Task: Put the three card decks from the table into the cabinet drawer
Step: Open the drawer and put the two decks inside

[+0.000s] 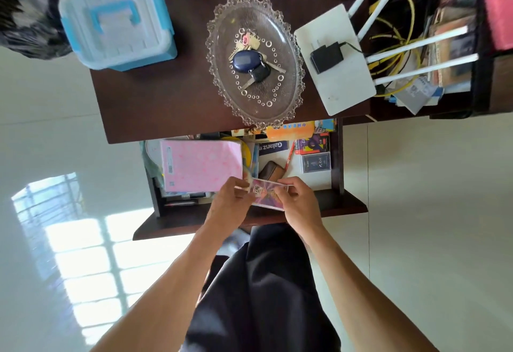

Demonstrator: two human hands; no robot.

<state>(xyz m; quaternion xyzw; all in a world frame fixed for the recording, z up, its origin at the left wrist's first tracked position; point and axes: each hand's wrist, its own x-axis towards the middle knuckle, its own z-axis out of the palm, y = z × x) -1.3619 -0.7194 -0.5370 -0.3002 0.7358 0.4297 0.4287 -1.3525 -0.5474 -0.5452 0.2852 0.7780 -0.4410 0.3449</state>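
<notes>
Both hands hold one card deck (pixel 267 194), a pink and purple pack, above the front part of the open cabinet drawer (pixel 337 157). My left hand (pixel 231 204) grips its left end and my right hand (pixel 298 201) its right end. Inside the drawer at the right lies a dark blue card deck (pixel 316 162) in a clear case. Just behind it sits a purple and red card deck (pixel 312 144). The drawer front (pixel 341 206) juts toward me below my hands.
A pink notebook (pixel 202 165) fills the drawer's left side, with a brown case (pixel 270 171) and a red pen (pixel 289 154) beside it. On the dark table (pixel 155 101) stand a glass tray (pixel 222 79) with keys, a blue-lidded box (pixel 116 24) and a white router (pixel 336 60).
</notes>
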